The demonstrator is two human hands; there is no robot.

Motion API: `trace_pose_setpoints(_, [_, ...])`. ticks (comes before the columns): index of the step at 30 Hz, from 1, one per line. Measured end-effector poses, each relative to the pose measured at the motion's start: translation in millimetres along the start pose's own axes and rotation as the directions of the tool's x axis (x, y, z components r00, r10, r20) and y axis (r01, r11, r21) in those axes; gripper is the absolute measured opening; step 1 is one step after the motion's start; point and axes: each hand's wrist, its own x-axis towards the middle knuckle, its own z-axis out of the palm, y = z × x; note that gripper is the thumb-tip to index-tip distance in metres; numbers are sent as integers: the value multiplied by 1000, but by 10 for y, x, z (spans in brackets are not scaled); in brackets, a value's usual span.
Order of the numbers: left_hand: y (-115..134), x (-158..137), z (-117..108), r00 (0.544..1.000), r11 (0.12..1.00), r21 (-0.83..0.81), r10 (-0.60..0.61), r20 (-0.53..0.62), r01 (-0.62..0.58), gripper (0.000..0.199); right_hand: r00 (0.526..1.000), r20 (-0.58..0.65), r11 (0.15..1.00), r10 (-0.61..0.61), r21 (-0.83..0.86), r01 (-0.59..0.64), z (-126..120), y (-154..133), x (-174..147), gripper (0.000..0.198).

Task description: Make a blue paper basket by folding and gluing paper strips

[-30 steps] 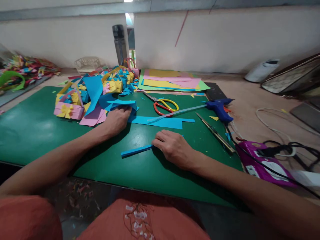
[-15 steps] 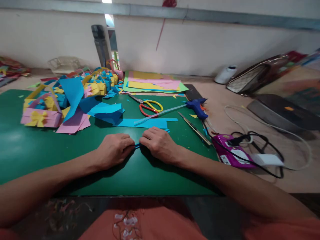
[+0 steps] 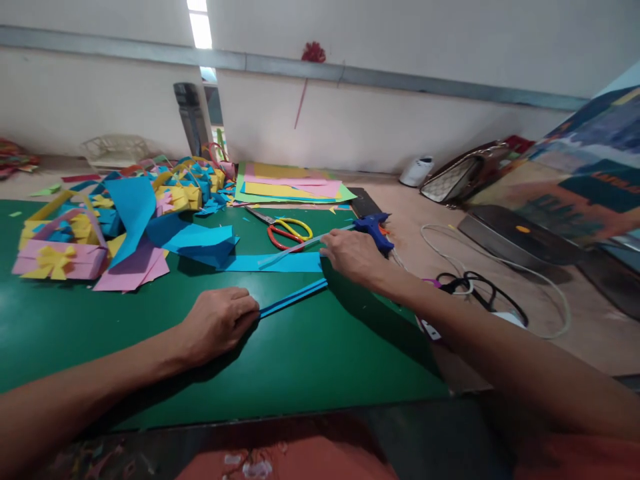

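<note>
My left hand (image 3: 220, 325) rests on the green table mat, its thumb and fingers closed on one end of a narrow folded blue paper strip (image 3: 294, 298). The strip slants up to the right, with its far end free. Over the right end of a wider blue paper piece (image 3: 280, 263) is my right hand (image 3: 353, 257), fingers bent downward and tips hidden. Whether it grips anything cannot be seen. A blue glue gun (image 3: 374, 231) lies just beyond it, its long clear glue stick (image 3: 287, 251) crossing the wider paper. Scissors (image 3: 285, 230) with red and yellow handles lie behind.
Small paper baskets (image 3: 63, 257) and loose blue sheets (image 3: 195, 237) crowd the left side. Stacked coloured paper (image 3: 295, 180) lies at the back, near a dark bottle (image 3: 190, 120). Cables (image 3: 493, 293), a dark case (image 3: 515, 240) and a handbag (image 3: 457, 177) are on the right.
My right hand has let go of the folded strip and moved away, up and right towards the glue gun. My left hand keeps its hold, and more of the strip shows. The view has shifted.
</note>
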Motion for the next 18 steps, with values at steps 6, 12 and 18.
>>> trace_pose_setpoints(6, [-9, 13, 12, 1000, 1000, 7, -8, -11, 8, 28, 999, -33, 999, -24, 29, 25, -103, -82, 274, 26])
trace_pose_setpoints(12, [-40, 7, 12, 999, 999, -4, -44, 8, 44, 28, 1000, -7, 999, -11, 39, 12, -78, -182, 481, 26])
trace_pose_setpoints(18, [-66, -20, 35, 996, 995, -41, -86, 15, 87, 31, 977, 103, 982, 186, -10, -186, -52, 264, 501, 27])
